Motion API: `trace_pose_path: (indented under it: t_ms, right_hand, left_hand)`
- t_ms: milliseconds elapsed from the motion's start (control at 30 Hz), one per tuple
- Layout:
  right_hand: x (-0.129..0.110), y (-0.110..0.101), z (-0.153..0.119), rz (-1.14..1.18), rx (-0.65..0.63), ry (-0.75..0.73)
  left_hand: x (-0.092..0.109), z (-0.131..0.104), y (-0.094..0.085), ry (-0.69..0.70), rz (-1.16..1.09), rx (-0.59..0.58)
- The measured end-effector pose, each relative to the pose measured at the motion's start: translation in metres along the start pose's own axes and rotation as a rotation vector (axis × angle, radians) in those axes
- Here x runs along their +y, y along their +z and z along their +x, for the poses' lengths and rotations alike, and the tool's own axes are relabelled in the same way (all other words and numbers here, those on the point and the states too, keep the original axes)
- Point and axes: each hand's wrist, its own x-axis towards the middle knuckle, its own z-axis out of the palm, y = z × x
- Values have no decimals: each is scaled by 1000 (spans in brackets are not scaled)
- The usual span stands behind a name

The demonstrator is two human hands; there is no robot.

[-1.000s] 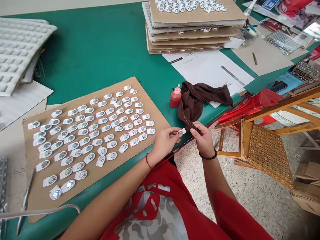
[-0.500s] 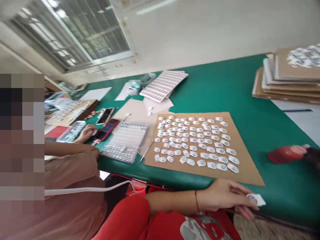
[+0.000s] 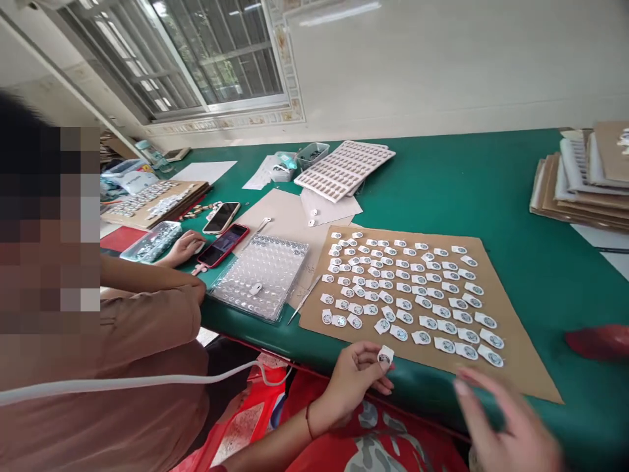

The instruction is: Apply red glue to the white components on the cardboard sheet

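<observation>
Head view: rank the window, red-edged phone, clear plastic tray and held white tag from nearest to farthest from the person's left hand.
1. Held white tag: in the left hand.
2. Clear plastic tray: left of the cardboard sheet.
3. Red-edged phone: beyond the tray, farther left.
4. Window: in the wall, upper left.

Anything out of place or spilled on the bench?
One white-tabbed piece lies alone on the clear plastic tray; dozens like it sit in rough rows on the cardboard sheet. Possibly stray. No spill visible.
</observation>
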Motion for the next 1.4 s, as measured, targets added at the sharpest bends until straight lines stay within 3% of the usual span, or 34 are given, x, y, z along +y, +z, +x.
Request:
trace_pose_path:
  t_ms: [100,200,533,733,800,900,967,1033,1100,1200,1400]
  right_hand:
    - [-18,37,-8,24,-115,-112]
    - [-34,57,-8,25,-216,-150]
    - [-42,64,0,21,-503,-86]
    - [-43,67,6,-104,-537,-159]
    - [-41,66,10,-123,-531,-154]
    - [-36,66,16,-128,-508,-142]
    - [-31,67,18,-120,-484,-147]
    - [-27,68,19,-119,-454,-160]
    - [-24,68,19,-125,-427,-178]
    - [-22,67,19,-134,-397,-193]
    - [-21,67,21,-139,-373,-192]
  left_hand:
    - [3,0,0,-24,-35,-23]
    - [6,-2,-3,-65,-107,-72]
    - [13,-6,-14,-165,-237,-172]
    - [18,-14,-21,-164,-141,-187]
    - [20,-15,-31,-54,65,-173]
    - [30,-9,-57,375,657,40]
    - [43,-2,-77,528,829,147]
    - [58,5,-93,623,996,129]
    - [71,10,-102,751,1336,86]
    - [79,16,-104,856,1701,55]
    - [77,21,-105,862,1819,157]
